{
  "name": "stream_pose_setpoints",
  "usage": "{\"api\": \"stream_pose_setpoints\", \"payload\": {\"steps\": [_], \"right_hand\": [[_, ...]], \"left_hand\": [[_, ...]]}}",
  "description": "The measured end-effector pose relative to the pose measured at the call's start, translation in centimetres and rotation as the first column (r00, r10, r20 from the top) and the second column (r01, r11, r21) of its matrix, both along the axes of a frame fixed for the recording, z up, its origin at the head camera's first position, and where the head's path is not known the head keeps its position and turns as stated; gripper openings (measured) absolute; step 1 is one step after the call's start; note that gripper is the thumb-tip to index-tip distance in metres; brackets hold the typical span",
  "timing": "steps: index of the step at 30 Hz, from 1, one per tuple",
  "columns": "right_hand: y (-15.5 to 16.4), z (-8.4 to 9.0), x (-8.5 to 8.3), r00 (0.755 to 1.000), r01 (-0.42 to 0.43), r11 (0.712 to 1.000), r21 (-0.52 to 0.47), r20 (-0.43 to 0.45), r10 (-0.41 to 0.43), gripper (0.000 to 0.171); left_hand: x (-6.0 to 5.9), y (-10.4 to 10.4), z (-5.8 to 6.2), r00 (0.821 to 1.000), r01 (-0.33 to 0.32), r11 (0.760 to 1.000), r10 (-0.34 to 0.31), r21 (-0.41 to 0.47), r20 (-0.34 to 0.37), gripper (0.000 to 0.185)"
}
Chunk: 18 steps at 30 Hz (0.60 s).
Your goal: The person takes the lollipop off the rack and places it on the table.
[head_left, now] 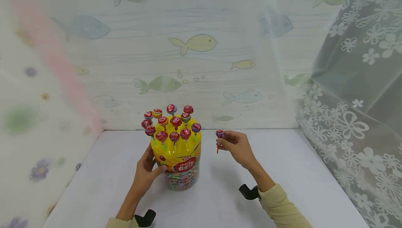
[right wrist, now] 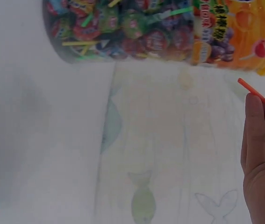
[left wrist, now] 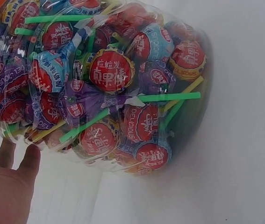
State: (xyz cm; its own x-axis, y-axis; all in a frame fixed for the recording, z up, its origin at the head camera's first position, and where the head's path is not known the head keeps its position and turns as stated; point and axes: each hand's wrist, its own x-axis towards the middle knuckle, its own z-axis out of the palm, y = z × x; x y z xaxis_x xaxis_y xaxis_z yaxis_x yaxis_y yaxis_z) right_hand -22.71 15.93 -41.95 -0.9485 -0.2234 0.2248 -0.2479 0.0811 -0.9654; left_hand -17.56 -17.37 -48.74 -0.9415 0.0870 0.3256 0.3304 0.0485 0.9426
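A clear plastic jar [head_left: 182, 181] with a yellow lid [head_left: 166, 149] stands on the white table, filled with wrapped lollipops. Several more lollipops [head_left: 176, 122] stick up from holes in its lid. My left hand [head_left: 144, 174] grips the jar's left side, thumb across the front by the red label [head_left: 185, 165]. To the right of the jar, raised above the table, my right hand [head_left: 240, 147] pinches one lollipop [head_left: 220, 134] in a purple and red wrapper. Its orange-red stick [right wrist: 250, 87] points toward the jar in the right wrist view, where the wrapper is mostly hidden by fingers.
The white tabletop [head_left: 226, 200] runs back to a curtain [head_left: 201, 22] printed with fish. Lace with white flowers [head_left: 351, 126] hangs along the right edge, and a flowered cloth [head_left: 41, 123] along the left. Black wrist mounts [head_left: 249, 192] sit at both sleeves.
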Motion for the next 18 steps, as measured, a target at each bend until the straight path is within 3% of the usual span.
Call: {"api": "stream_pose_setpoints", "payload": {"steps": [11,18], "right_hand": [[2.6,-5.1,-0.9,0.973,-0.074,0.993,0.089,0.227,0.052,0.033],[3.6,-7.3,-1.2,0.958,-0.064,0.989,0.131,0.285,0.025,0.029]], "left_hand": [[-0.1,0.1,0.0,1.000,-0.010,1.000,0.010,0.003,0.000,0.089],[-0.2,0.2,-0.2,1.000,-0.004,1.000,0.004,0.025,-0.001,0.087]]}}
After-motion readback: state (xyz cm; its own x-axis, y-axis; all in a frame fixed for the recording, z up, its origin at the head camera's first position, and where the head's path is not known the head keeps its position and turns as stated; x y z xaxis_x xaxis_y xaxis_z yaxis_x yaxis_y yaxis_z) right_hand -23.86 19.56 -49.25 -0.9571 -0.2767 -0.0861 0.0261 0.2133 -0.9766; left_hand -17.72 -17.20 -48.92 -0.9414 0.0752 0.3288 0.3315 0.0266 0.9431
